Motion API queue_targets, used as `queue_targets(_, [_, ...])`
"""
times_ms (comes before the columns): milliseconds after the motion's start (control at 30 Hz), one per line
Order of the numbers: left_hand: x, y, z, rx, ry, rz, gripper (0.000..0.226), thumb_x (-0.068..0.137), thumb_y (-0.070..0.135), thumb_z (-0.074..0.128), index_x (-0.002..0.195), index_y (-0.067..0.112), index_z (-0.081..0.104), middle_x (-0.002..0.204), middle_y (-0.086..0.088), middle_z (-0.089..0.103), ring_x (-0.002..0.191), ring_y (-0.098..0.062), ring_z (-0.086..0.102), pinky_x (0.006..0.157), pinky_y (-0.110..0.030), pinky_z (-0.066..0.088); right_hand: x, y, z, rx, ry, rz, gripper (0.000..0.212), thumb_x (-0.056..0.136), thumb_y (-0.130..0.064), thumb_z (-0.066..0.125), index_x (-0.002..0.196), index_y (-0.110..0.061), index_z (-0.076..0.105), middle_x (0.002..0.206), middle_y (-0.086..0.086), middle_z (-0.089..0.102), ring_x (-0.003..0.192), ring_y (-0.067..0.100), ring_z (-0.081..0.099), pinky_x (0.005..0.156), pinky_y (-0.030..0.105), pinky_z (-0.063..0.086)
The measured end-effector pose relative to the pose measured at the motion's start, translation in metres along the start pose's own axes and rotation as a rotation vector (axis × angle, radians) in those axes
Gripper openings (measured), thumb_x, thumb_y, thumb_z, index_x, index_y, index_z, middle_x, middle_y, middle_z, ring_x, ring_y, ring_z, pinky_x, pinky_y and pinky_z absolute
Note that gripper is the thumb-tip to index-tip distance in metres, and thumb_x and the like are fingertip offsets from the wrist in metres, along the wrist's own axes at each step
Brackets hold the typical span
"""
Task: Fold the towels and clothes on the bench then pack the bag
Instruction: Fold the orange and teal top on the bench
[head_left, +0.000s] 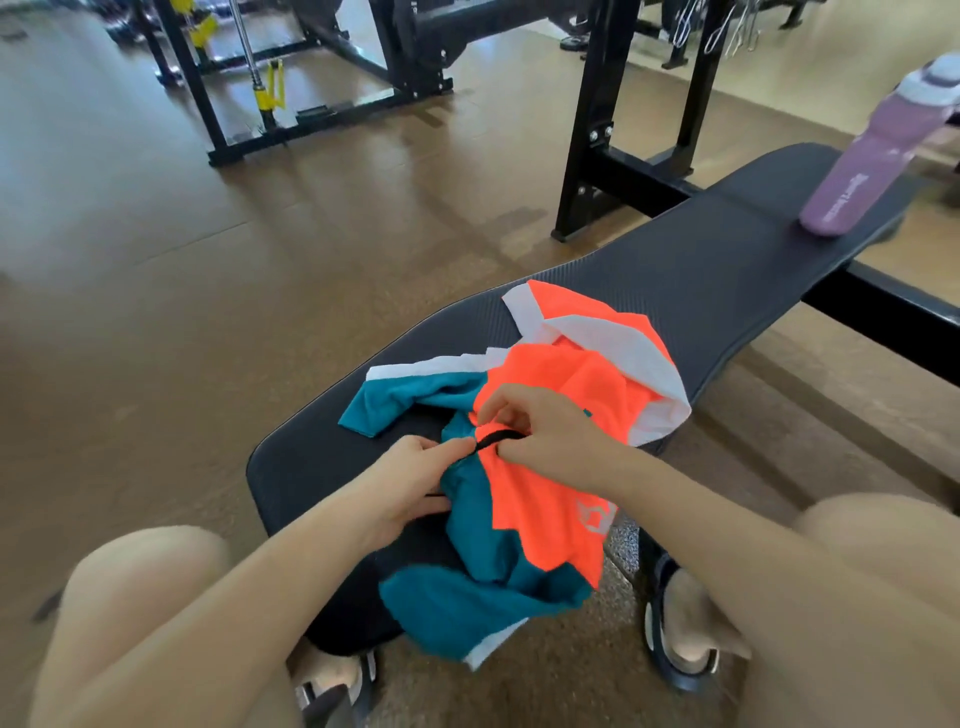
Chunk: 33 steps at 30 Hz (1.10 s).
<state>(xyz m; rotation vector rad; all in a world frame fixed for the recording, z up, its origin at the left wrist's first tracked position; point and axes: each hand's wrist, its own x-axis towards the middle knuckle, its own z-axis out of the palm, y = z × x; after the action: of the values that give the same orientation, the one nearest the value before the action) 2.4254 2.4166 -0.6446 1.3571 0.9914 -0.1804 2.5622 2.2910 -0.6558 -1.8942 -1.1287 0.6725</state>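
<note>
A black weight rack (291, 88) with yellow fittings stands on the brown floor (156, 291) at upper left. Two bare knees occupy the lower corners of the view, with sandalled feet on the floor between them.

The left hand (410, 483) lies on the near end of the black padded table (701, 270). Its fingers (447, 451) are curled, and the thumb and forefinger pinch the left end of a black band (496, 439) at the shirt's neck opening. The rest of the hand rests on the teal fabric.

The shirt (545, 467) is orange, teal and white. It lies crumpled across the near half of the table, not folded. One teal sleeve spreads to the left on the pad. The lower teal section, edged in white, hangs over the near edge of the table toward the floor. A white-trimmed orange section lies bunched on the far side. A pale printed mark shows on the orange panel near the right forearm.

The right hand (550, 436) sits on the orange fabric, just beside the left hand. Its fingers (498, 402) are curled and grip the right end of the same black band together with the cloth under it.

A purple bottle (872, 161) with a white and purple cap stands on the far end of the table, well apart from the shirt. Black upright posts (597, 114) of the frame rise behind the table.
</note>
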Motion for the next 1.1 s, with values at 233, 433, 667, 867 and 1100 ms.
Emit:
queue_targets(233, [-0.04,0.001,-0.027,-0.221,-0.167,0.048,0.025,0.096,0.018,0.066,0.121,0.015,0.069,0.117,-0.009,0.075,0.106,-0.023,0.073,0.097,-0.04,0.054,-0.022,-0.029,0.024,0.207,0.04,0.003,0.027,0.069,-0.01,0.067,0.095,-0.019,0.065,0.089,0.004,0.068,0.075,0.009,0.058,0.073,0.037,0.051])
queue_targets(433, [-0.067,0.026,-0.057,0.139,-0.163,0.369,0.024,0.096,0.005,0.065,0.119,0.007,0.061,0.113,-0.014,0.073,0.099,-0.027,0.071,0.09,-0.044,0.058,-0.03,-0.055,0.011,0.03,-0.027,-0.056,0.046,0.075,-0.01,0.068,0.119,-0.022,0.061,0.107,-0.002,0.063,0.09,0.01,0.061,0.086,0.028,0.052])
queue_targets(667, [-0.117,0.064,-0.07,0.807,-0.226,0.755,0.026,0.088,0.028,0.071,0.096,0.008,0.058,0.093,-0.014,0.057,0.088,-0.032,0.056,0.083,-0.058,0.047,-0.003,-0.142,-0.026,-0.156,-0.382,-0.184,0.069,0.067,0.011,0.064,0.133,-0.01,0.055,0.126,0.0,0.06,0.109,0.006,0.059,0.086,0.025,0.052])
queue_targets(867, [-0.129,0.065,-0.088,0.838,-0.28,0.698,0.015,0.092,0.015,0.072,0.105,0.017,0.065,0.099,-0.007,0.067,0.093,-0.023,0.064,0.088,-0.048,0.052,0.011,-0.167,-0.025,-0.6,-0.514,-0.052,0.022,0.076,-0.006,0.07,0.096,-0.016,0.066,0.08,0.002,0.067,0.065,0.009,0.059,0.059,0.026,0.046])
queue_targets(1100, [-0.12,0.058,-0.125,0.939,-0.13,0.601,0.02,0.094,0.03,0.067,0.11,0.039,0.06,0.105,0.017,0.068,0.102,-0.002,0.063,0.092,-0.033,0.051,0.03,-0.187,-0.039,-0.497,-0.307,-0.167,0.025,0.078,-0.006,0.065,0.063,-0.011,0.046,0.056,-0.004,0.038,0.049,0.008,0.037,0.048,0.024,0.03])
